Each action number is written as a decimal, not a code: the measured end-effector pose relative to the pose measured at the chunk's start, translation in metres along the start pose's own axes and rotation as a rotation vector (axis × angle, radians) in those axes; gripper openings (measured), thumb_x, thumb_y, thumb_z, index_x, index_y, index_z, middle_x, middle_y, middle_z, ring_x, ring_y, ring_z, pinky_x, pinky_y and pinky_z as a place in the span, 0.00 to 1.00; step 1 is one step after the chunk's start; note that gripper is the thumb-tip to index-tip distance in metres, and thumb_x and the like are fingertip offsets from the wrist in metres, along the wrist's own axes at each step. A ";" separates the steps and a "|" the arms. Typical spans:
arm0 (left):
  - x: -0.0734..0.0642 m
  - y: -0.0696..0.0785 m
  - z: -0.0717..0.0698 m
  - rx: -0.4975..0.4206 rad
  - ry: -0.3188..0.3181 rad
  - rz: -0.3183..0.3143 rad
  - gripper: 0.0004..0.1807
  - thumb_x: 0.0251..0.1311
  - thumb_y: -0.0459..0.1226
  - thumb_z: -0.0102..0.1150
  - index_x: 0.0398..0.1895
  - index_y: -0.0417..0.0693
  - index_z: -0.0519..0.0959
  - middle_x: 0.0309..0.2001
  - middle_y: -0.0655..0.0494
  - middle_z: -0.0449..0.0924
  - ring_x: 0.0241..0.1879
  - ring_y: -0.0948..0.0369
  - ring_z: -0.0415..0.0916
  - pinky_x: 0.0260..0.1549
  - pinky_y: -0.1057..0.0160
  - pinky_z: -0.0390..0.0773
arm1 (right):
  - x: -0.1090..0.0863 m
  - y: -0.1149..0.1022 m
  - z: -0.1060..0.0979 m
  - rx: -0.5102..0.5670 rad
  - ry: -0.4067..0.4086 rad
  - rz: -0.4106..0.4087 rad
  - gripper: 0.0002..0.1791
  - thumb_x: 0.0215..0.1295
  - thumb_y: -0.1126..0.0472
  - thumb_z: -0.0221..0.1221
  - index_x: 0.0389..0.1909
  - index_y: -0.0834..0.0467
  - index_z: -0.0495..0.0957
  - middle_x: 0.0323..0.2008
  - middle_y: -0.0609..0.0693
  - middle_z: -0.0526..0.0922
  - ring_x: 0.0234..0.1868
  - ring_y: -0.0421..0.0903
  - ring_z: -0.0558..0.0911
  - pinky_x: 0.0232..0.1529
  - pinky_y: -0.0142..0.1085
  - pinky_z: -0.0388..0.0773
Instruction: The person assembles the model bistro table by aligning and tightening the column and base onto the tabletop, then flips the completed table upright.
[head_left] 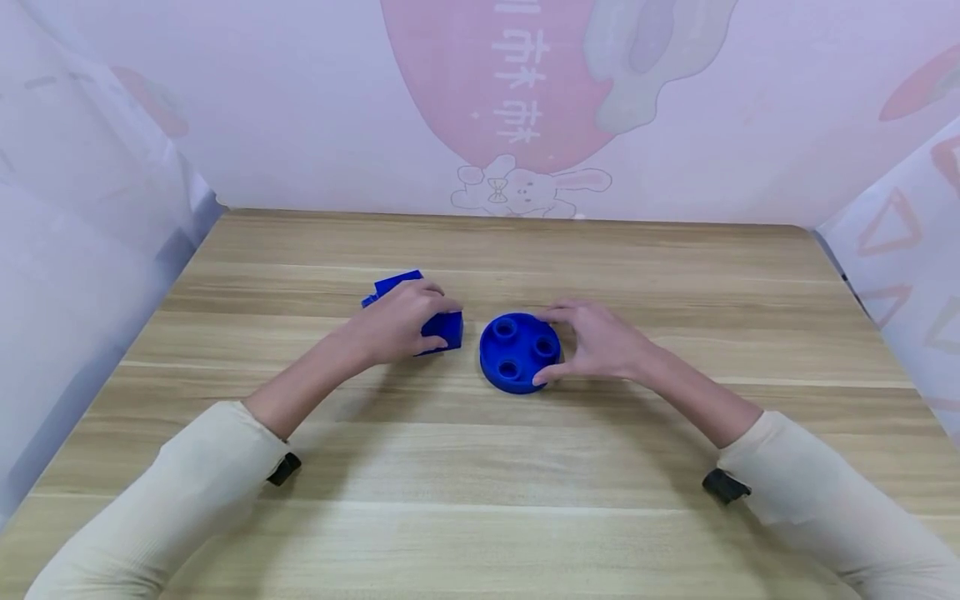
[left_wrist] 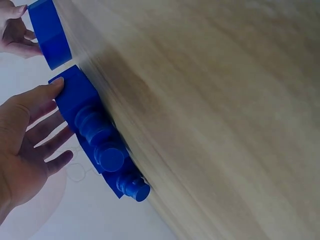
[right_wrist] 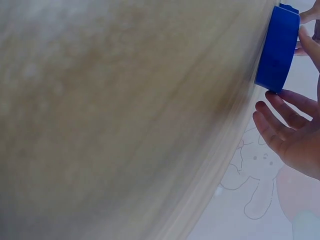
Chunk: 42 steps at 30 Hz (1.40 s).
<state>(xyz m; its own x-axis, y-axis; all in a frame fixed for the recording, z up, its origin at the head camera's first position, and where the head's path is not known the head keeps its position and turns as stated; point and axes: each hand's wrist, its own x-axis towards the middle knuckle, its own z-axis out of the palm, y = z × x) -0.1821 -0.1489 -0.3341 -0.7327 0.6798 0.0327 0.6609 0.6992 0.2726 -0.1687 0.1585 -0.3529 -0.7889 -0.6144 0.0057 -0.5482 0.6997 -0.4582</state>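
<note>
On the wooden table lies a blue block with round pegs, its pegs pointing left in the head view. My left hand reaches over it from above, thumb on the near side and index finger at the far edge. The other fingers, spread apart, are partly behind the block in the left wrist view. Just to the right is a round blue disc with three raised hollow studs, lying flat. My right hand holds its right side between thumb and index finger. The remaining fingers are loosely bent beside the disc in the right wrist view.
The wood-grain table ends at a pale curtain with pink and rabbit drawings behind it. White hangings stand at both sides. A narrow gap separates the block from the disc. Dark clips sit at the sleeve cuffs.
</note>
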 end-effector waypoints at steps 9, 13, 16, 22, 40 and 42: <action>-0.002 0.003 -0.013 -0.089 0.061 -0.039 0.26 0.59 0.34 0.75 0.60 0.34 0.80 0.52 0.39 0.85 0.54 0.45 0.81 0.54 0.47 0.83 | 0.002 0.001 -0.001 0.029 0.010 -0.021 0.48 0.46 0.43 0.81 0.63 0.69 0.78 0.60 0.65 0.82 0.66 0.64 0.77 0.69 0.59 0.71; -0.002 0.005 -0.018 -0.154 0.092 -0.046 0.27 0.59 0.32 0.75 0.61 0.33 0.79 0.50 0.40 0.85 0.49 0.48 0.83 0.51 0.48 0.84 | 0.003 0.001 -0.001 0.039 0.012 -0.023 0.48 0.46 0.43 0.81 0.62 0.69 0.78 0.59 0.64 0.83 0.65 0.62 0.78 0.68 0.58 0.72; -0.002 0.008 -0.020 -0.237 0.127 -0.042 0.28 0.60 0.31 0.73 0.63 0.32 0.78 0.48 0.40 0.85 0.46 0.48 0.83 0.48 0.49 0.85 | 0.002 0.001 0.000 0.045 0.014 -0.024 0.48 0.46 0.42 0.81 0.62 0.69 0.78 0.58 0.64 0.83 0.63 0.61 0.80 0.67 0.57 0.74; 0.001 0.014 -0.022 -0.348 0.175 -0.056 0.32 0.60 0.31 0.73 0.67 0.33 0.75 0.50 0.38 0.85 0.49 0.47 0.84 0.48 0.49 0.86 | 0.002 0.002 0.000 0.050 0.002 -0.034 0.48 0.46 0.44 0.81 0.62 0.70 0.78 0.57 0.63 0.84 0.60 0.60 0.82 0.65 0.55 0.76; 0.009 0.030 -0.019 -0.803 0.164 -0.106 0.27 0.56 0.25 0.74 0.60 0.33 0.77 0.54 0.40 0.82 0.50 0.47 0.84 0.49 0.54 0.87 | 0.005 0.004 -0.001 0.120 -0.024 0.015 0.46 0.45 0.45 0.83 0.60 0.69 0.80 0.50 0.59 0.86 0.54 0.56 0.83 0.60 0.52 0.79; 0.010 0.032 -0.017 -0.840 0.159 -0.098 0.27 0.56 0.24 0.73 0.59 0.32 0.77 0.55 0.40 0.81 0.51 0.47 0.84 0.49 0.54 0.87 | 0.005 0.004 -0.001 0.129 -0.021 0.013 0.46 0.44 0.45 0.83 0.60 0.68 0.80 0.49 0.58 0.86 0.53 0.55 0.83 0.59 0.52 0.80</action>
<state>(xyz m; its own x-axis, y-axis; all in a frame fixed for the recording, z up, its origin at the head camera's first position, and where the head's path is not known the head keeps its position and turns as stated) -0.1711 -0.1236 -0.3084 -0.8357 0.5420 0.0886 0.2998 0.3151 0.9004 -0.1752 0.1583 -0.3534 -0.7890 -0.6140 -0.0193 -0.4963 0.6557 -0.5690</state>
